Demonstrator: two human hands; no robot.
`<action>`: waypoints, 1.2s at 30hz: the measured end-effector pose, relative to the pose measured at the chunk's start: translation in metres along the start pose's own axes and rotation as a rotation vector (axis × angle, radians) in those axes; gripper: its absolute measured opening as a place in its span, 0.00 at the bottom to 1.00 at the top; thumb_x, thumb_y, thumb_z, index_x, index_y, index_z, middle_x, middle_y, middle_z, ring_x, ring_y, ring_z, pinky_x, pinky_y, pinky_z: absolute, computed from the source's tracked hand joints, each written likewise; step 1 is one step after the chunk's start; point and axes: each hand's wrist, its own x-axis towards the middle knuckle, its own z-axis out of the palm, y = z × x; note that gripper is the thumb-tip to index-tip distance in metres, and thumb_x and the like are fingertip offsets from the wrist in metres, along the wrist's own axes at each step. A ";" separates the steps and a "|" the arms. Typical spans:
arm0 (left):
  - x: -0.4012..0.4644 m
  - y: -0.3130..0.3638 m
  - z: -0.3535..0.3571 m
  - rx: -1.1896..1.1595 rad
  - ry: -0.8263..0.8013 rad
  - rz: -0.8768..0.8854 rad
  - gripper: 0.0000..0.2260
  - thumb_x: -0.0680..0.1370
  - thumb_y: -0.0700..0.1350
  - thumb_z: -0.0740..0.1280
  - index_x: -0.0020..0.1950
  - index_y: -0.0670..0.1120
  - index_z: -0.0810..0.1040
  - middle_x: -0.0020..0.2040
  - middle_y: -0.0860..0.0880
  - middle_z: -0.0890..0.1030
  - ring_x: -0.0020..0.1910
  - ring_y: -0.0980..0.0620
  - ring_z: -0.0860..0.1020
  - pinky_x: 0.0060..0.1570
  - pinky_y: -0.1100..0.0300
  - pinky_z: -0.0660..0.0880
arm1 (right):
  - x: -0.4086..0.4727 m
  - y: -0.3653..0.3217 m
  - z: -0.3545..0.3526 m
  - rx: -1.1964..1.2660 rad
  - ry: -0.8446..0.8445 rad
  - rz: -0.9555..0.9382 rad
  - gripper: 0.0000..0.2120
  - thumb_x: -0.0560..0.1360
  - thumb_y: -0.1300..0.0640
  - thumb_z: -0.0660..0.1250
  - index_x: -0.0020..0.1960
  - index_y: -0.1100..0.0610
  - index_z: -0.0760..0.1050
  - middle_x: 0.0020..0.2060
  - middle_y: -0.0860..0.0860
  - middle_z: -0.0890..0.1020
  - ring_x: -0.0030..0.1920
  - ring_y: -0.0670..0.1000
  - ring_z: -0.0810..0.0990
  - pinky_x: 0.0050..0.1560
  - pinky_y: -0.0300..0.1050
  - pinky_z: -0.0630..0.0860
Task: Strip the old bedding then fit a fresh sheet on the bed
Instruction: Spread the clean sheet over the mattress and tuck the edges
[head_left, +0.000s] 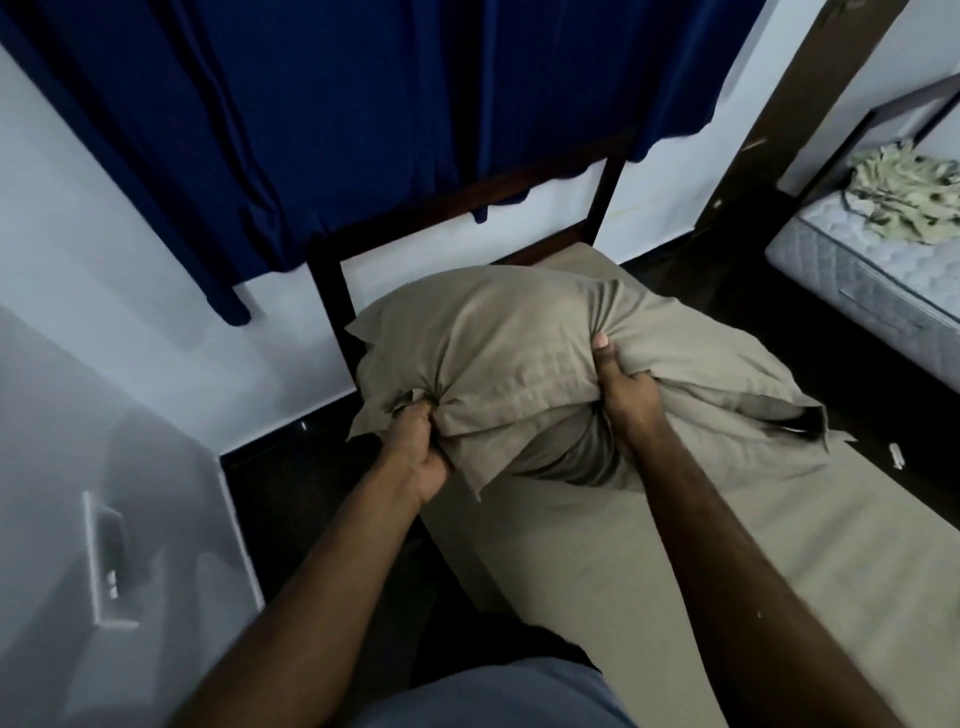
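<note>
A tan pillow (509, 343) in a matching case is lifted off the head end of the narrow bed. My left hand (421, 447) grips a bunch of the case at the pillow's near-left corner. My right hand (623, 395) pinches the fabric at the middle of the near edge, thumb on top. Under the pillow lies a tan sheet (613, 566) that covers the mattress. The case's open end (800, 421) gapes dark at the right. The dark wooden headboard (467, 213) stands behind the pillow.
Blue curtains (363, 104) hang behind the headboard. A white wall with a switch plate (106, 561) is close on the left. A second bed (883, 270) with a bare quilted mattress and a crumpled patterned cloth (909, 197) stands at the right, across a dark floor strip.
</note>
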 end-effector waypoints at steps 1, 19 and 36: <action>0.012 0.005 0.001 -0.005 0.016 -0.023 0.10 0.86 0.47 0.59 0.54 0.47 0.81 0.53 0.47 0.83 0.52 0.48 0.80 0.48 0.53 0.78 | 0.012 0.001 0.008 0.006 0.001 0.011 0.34 0.75 0.34 0.66 0.70 0.58 0.76 0.68 0.54 0.77 0.69 0.52 0.74 0.71 0.45 0.68; 0.237 0.012 0.100 0.053 0.078 -0.219 0.17 0.78 0.25 0.53 0.49 0.42 0.78 0.35 0.44 0.83 0.39 0.47 0.75 0.28 0.60 0.77 | 0.265 -0.005 0.077 0.383 0.125 0.026 0.12 0.77 0.57 0.73 0.59 0.54 0.79 0.56 0.46 0.85 0.59 0.45 0.82 0.61 0.44 0.79; 0.400 -0.083 0.003 0.253 0.364 -0.306 0.12 0.83 0.38 0.56 0.57 0.46 0.77 0.53 0.42 0.80 0.42 0.46 0.78 0.37 0.57 0.74 | 0.289 0.224 0.175 0.367 0.093 0.465 0.43 0.65 0.30 0.75 0.73 0.44 0.64 0.67 0.42 0.77 0.66 0.47 0.76 0.69 0.58 0.74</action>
